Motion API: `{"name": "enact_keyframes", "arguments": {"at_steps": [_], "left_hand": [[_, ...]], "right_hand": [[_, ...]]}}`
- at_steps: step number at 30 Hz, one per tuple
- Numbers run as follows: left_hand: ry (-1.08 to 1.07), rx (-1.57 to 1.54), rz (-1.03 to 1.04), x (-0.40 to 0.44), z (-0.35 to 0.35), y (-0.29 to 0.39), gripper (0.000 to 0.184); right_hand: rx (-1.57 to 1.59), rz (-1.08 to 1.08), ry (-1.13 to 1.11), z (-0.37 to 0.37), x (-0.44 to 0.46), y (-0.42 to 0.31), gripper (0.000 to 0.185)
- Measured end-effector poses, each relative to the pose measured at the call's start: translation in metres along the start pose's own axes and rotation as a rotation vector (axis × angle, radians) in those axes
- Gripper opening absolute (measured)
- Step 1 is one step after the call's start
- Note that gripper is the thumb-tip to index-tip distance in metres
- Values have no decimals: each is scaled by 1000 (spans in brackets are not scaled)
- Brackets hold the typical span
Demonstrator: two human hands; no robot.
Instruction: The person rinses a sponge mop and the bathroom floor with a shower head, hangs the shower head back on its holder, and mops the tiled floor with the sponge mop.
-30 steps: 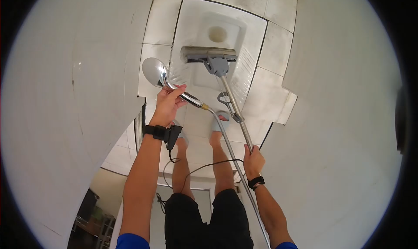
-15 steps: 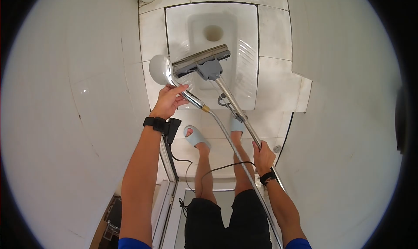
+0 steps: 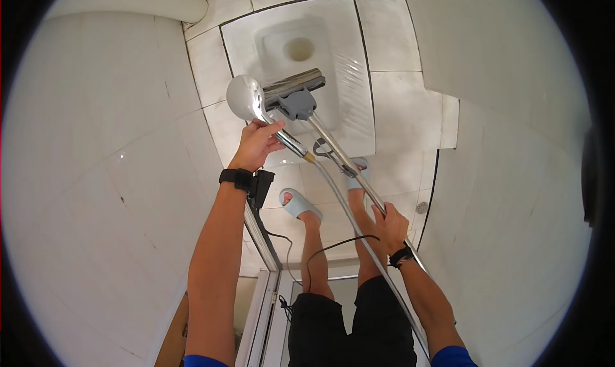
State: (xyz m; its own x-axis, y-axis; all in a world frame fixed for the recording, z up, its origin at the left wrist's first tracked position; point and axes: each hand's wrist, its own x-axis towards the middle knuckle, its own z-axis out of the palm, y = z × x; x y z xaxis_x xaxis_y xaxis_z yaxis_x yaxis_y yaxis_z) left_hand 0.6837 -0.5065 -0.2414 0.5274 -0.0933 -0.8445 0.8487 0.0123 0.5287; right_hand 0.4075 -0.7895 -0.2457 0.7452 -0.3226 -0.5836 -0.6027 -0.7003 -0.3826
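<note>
My left hand point(image 3: 255, 144) closes its grip around the handle of a chrome shower head point(image 3: 245, 96), thumb and fingers on the metal, above the left edge of a white squat toilet point(image 3: 360, 126). My right hand point(image 3: 392, 227) wraps its grip fully around the metal pole point(image 3: 338, 153) of a mop, whose grey mop head point(image 3: 296, 92) lies tilted across the toilet's front half, just beside the shower head in view; how firmly it presses down, I cannot tell. A silver hose point(image 3: 339, 197) runs from the handle past my right hand. Black bands circle both my wrists, the left one beside a black device point(image 3: 261, 187). Below, pale blue slippers point(image 3: 300, 204) stand on the tiled floor point(image 3: 400, 126), near a round drain point(image 3: 421, 207).
</note>
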Motion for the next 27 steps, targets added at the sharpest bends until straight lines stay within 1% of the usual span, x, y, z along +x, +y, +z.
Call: {"name": "enact_keyframes", "arguments": {"at_steps": [5,8,11,13,16,20,22,23,25,27], "left_hand": [[-10,26,-13,6,21,0,33],[-11,72,-20,12,31,-1,31],[-8,82,5,12,40,-1,29],[2,69,10,13,42,0,28],[1,61,18,10,44,-1,27],[23,70,13,2,46,0,27],[29,13,65,-6,47,-2,23],[30,3,66,-11,46,-4,23],[40,-120,146,-20,41,-12,18],[25,-176,163,-27,31,-20,16]], "right_hand": [[61,-2,-41,1,1,8,33],[63,-29,-29,2,3,10,31],[101,-43,-66,-1,6,12,30],[141,-98,-55,-1,6,13,30],[76,-130,-55,4,9,20,27],[76,-139,-77,6,12,20,29],[50,-77,-135,6,15,18,32],[40,-82,-135,6,17,18,32],[80,-52,-196,6,20,19,40],[93,-38,-233,4,24,19,40]]}}
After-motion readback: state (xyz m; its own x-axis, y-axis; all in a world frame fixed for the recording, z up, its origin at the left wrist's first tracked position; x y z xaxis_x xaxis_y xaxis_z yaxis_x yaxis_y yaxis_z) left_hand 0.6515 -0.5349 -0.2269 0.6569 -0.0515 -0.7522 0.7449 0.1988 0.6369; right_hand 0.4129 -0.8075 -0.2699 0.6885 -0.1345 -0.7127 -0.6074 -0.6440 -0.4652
